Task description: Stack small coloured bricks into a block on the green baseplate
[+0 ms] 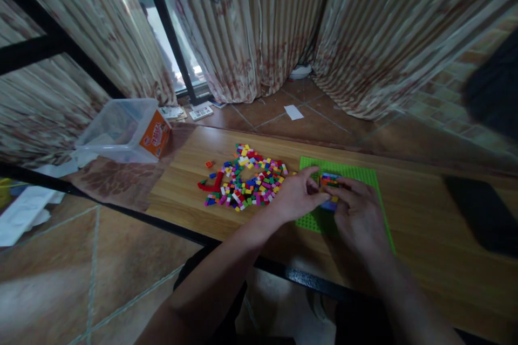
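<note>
On a wooden tabletop [424,210] before striped curtains [251,27], a small multicoloured brick stack [328,182] is pinched by the left hand [297,194] and right hand [358,215], its base hidden behind the fingers.

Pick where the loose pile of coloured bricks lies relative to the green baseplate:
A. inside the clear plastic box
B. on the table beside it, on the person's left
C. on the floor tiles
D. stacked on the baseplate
B: the brick pile lies on the wooden table, left of the green baseplate, where both hands meet.
</note>
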### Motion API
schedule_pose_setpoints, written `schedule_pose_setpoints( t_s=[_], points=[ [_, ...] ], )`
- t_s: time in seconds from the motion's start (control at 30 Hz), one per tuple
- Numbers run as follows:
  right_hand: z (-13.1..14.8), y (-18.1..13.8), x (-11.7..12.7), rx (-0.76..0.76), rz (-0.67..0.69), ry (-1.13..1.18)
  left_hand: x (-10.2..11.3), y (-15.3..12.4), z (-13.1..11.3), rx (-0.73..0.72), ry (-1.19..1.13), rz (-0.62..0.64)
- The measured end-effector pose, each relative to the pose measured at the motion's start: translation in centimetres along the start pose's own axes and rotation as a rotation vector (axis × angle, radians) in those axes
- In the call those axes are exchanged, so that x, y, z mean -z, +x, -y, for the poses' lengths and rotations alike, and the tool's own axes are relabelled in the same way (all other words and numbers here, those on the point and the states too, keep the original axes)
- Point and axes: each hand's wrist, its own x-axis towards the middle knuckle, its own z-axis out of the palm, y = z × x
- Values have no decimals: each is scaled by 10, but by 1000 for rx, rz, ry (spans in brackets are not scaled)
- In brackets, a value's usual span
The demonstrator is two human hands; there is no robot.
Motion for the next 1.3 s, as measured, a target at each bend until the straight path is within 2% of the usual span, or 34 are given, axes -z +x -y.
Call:
schedule_pose_setpoints(
  t_s=[0.13,0.27,0.33,0.4,0.47,0.53,0.63,0.77,0.87,0.97,1.17,1.3],
  points=[
    [-4,-1,-1,26,-24,-10,35,3,-5,-44,134,-75],
    [-9,-3,-3,72,-51,-28,89,-2,-16,5,404,-168],
    [-10,-3,-3,89,-72,-31,119,-12,-22,141,625,-246],
    [-12,-3,-3,98,-86,-26,145,-25,-26,377,793,-343],
    [-13,-2,-4,98,-78,-24,165,-39,-28,571,875,-345],
    [-15,-2,-5,85,-65,-30,176,-50,-27,705,913,-313],
    [-17,-3,-7,56,-49,-41,180,-58,-24,774,941,-267],
    [-14,-2,-4,-24,-43,42,177,-56,-18,755,962,-241],
    [-8,0,5,-164,-122,193,178,-53,-12,738,958,-237],
    [-6,5,15,-256,-243,227,182,-54,-8,724,968,-234],
    [-18,11,20,-315,-409,267,185,-56,-19,551,895,-307],
    [-22,11,22,-359,-431,326,169,-49,-29,408,760,-238]
  ],
)
